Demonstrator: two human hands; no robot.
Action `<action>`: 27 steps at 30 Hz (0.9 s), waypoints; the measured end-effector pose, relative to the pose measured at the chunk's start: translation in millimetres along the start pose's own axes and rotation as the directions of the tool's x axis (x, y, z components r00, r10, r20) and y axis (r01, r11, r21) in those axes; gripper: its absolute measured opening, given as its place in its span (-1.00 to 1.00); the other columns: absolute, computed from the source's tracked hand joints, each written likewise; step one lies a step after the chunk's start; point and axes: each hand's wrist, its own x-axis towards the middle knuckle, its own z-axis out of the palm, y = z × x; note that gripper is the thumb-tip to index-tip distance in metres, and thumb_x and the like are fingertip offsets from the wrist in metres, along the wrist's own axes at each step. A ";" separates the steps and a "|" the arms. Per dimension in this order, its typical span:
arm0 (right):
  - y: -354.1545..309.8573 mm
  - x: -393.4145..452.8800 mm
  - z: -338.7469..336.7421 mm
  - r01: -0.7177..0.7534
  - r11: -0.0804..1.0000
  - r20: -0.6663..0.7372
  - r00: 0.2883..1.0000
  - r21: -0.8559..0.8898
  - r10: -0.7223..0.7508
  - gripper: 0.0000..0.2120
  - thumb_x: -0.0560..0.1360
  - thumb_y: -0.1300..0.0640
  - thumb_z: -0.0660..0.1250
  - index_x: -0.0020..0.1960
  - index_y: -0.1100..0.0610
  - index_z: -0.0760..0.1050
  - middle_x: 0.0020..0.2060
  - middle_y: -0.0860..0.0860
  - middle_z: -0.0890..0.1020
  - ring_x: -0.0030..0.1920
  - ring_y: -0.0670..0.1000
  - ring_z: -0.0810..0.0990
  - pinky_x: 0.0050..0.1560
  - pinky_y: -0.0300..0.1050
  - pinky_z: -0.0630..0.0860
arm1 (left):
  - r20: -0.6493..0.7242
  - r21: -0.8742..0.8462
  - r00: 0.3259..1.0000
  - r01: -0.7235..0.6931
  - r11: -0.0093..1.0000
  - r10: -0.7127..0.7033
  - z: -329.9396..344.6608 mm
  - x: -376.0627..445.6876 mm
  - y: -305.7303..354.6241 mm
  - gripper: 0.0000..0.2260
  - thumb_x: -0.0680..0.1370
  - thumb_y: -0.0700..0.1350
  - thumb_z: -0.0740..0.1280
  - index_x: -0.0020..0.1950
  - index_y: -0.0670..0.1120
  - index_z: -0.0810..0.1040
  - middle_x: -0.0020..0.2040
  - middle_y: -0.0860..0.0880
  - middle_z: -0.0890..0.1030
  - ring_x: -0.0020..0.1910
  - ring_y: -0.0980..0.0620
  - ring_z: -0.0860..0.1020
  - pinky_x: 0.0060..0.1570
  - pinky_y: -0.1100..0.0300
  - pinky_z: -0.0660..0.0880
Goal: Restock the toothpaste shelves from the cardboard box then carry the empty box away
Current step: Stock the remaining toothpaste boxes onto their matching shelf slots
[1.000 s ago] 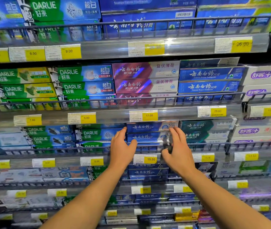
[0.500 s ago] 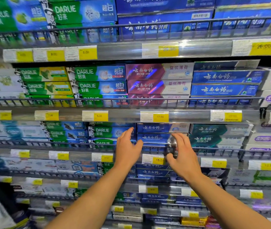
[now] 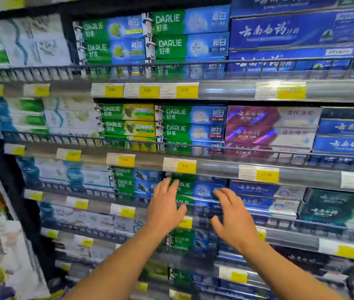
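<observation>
Shelves of toothpaste boxes fill the view. My left hand (image 3: 164, 207) and my right hand (image 3: 232, 217) are both raised with fingers spread in front of the third shelf's wire rail (image 3: 98, 192). Between them lies a stack of green-and-blue Darlie boxes (image 3: 199, 188); neither hand grips anything. Blue boxes with white script (image 3: 266, 190) sit just right of my right hand. The cardboard box is out of view.
Yellow price tags (image 3: 185, 166) run along each shelf edge. Red-and-white boxes (image 3: 271, 124) and more Darlie boxes (image 3: 189, 114) fill the shelf above. A dark upright post (image 3: 20, 191) bounds the shelves at left, with blurred white packs (image 3: 11, 252) beyond it.
The view has swung left and is blurred. Both hands moved from the blue boxes to the Darlie stack, still empty and spread.
</observation>
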 end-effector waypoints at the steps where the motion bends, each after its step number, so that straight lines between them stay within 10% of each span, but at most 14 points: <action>1: -8.2 3.3 4.8 -0.006 0.999 0.004 1.000 -0.037 0.007 -0.35 0.57 -0.02 0.24 0.57 0.06 0.06 0.54 -0.01 0.09 0.50 0.06 0.12 0.45 -0.05 0.25 | 0.025 0.036 0.999 -0.034 0.999 0.033 -2.8 2.7 -6.2 -0.34 0.59 0.09 0.25 0.60 0.02 0.01 0.60 0.00 -0.05 0.57 -0.05 -0.07 0.51 -0.04 0.10; 11: -57.2 34.0 30.3 -0.110 0.935 -0.021 0.994 -0.337 0.109 -0.17 0.56 -0.13 0.24 0.58 0.16 -0.18 0.57 0.12 -0.07 0.56 0.13 -0.06 0.54 -0.03 -0.09 | 0.145 0.172 0.956 -0.280 0.944 0.257 -7.3 33.1 -33.9 -0.33 0.60 0.15 0.19 0.59 -0.04 -0.02 0.59 -0.11 0.01 0.56 -0.18 0.01 0.52 -0.06 0.04; 18: -42.6 44.3 51.5 -0.112 0.876 -0.140 0.989 -0.470 0.052 -0.12 0.11 -0.11 0.62 0.31 0.30 0.50 0.23 0.26 0.56 0.19 0.27 0.58 0.19 0.13 0.51 | -0.020 0.160 0.932 -0.354 0.921 0.362 20.0 42.8 -35.4 -0.43 0.61 0.12 0.14 0.56 -0.05 0.08 0.51 -0.08 0.19 0.46 -0.16 0.19 0.48 -0.05 0.12; 27: -23.7 48.7 66.6 -0.051 0.871 -0.275 0.956 -0.489 -0.098 -0.30 0.27 -0.04 0.49 0.33 0.24 0.46 0.25 0.18 0.54 0.20 0.22 0.55 0.23 0.08 0.49 | -0.131 0.173 0.898 -0.397 0.901 0.421 37.0 44.1 -45.2 -0.49 0.63 0.05 0.10 0.56 -0.04 0.09 0.53 -0.05 0.16 0.46 -0.12 0.15 0.49 -0.02 0.10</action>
